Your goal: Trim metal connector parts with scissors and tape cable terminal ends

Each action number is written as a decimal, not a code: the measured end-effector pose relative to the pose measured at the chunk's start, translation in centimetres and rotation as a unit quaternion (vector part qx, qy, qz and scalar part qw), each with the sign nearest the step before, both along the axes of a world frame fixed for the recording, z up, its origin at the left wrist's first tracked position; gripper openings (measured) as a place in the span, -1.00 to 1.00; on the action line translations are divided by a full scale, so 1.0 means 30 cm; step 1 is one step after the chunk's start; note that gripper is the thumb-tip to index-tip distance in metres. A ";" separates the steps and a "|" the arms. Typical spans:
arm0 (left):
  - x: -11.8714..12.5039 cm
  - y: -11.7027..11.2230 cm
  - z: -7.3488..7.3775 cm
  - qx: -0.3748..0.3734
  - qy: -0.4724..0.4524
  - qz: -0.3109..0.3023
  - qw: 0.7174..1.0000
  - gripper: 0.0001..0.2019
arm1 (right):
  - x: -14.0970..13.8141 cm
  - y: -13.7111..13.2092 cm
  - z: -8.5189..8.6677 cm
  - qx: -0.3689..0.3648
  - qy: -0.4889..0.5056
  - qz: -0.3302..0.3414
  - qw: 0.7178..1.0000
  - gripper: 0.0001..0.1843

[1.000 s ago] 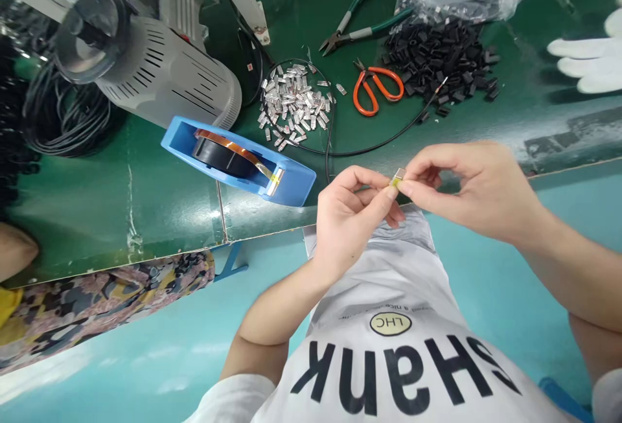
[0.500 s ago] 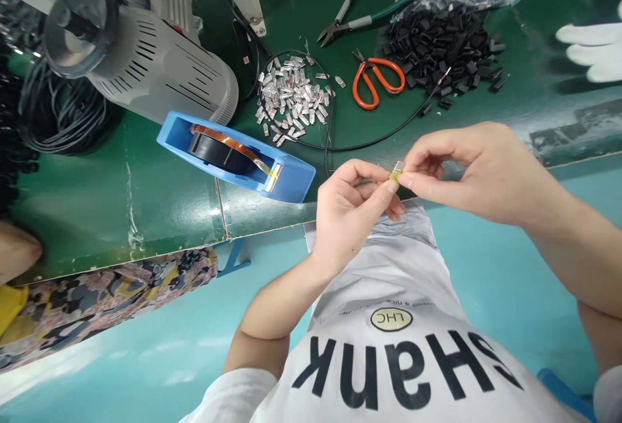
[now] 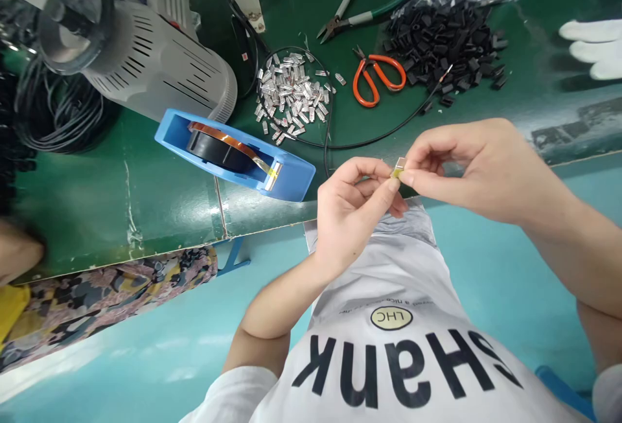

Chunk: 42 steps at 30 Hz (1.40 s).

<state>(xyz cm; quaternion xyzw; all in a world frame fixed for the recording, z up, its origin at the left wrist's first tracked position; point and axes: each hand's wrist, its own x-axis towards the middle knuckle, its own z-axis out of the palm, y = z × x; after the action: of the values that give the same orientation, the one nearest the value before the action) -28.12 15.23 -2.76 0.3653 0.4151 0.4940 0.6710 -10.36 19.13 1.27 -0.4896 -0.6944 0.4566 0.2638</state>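
Observation:
Between my two hands, close to the bench's front edge, is a small metal connector [image 3: 399,164] with a yellowish strip of tape on its lower part. My left hand [image 3: 357,206] pinches it between thumb and forefinger, the other fingers curled below. From the other side, thumb and forefinger of my right hand [image 3: 466,167] close on the same piece. The fingertips hide part of it. Beyond my hands a black cable [image 3: 374,144] loops over the bench, its stripped end lying by a heap of black plastic housings [image 3: 442,47].
A blue tape dispenser [image 3: 291,173] with amber tape stands left of my hands. Behind lie a pile of metal connectors [image 3: 291,96], orange-handled pliers [image 3: 376,80] and green-handled cutters [image 3: 359,18]. A grey machine [image 3: 170,60] is at left. Another person's arm [image 3: 17,251] shows far left.
My hands stay on the connector, which has tilted very slightly and shows a little more of its metal face. The view has shifted a touch.

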 end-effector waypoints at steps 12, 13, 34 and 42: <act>0.012 0.017 -0.001 0.001 -0.004 0.004 1.000 -0.74 | 0.001 0.002 0.001 -0.033 -0.010 0.009 0.999 -0.83; 0.014 0.015 -0.003 0.003 0.000 0.012 1.000 -0.74 | 0.001 0.001 -0.001 -0.028 -0.015 0.011 0.999 -0.84; 0.010 0.026 -0.008 0.009 -0.019 0.058 0.998 -0.77 | 0.005 -0.037 -0.068 -0.026 0.097 -0.064 0.993 -0.85; 0.015 0.023 -0.004 -0.010 -0.035 0.068 0.997 -0.76 | -0.060 -0.056 -0.085 0.017 0.142 -0.101 0.985 -0.91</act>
<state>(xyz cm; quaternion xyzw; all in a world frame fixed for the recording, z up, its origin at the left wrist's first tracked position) -27.68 15.92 -2.87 0.3120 0.4199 0.5469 0.6536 -12.16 17.46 -1.29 -0.4831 -0.6045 0.4805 0.4127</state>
